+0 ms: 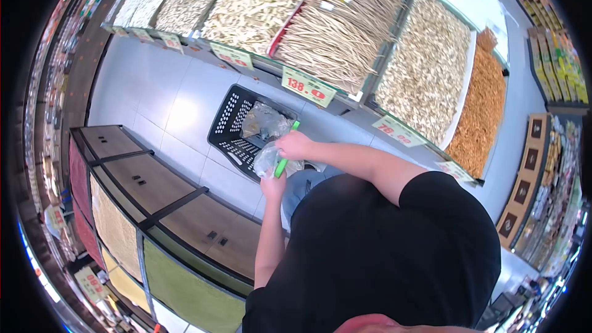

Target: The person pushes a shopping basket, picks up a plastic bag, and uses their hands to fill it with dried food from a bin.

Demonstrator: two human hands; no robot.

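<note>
A black shopping basket (227,139) with a bright green handle (281,168) stands on the floor in front of my legs. Inside it lies a clear plastic bag (262,121) with something brownish in it that I cannot make out. My right hand (295,147) is closed on the upper part of another clear plastic bag (266,161), over the near side of the basket beside the green handle. My left hand (272,185) grips the same bag from below and to the left. The fingers of both hands are partly hidden by the bag.
Ahead, bins hold dried strips (265,3), long thin dried sticks (336,40), pale flakes (425,55) and orange-brown shreds (478,111), with price signs (306,86) along the front. At left, wooden cabinets (154,179) carry grain bins, including green beans (188,287).
</note>
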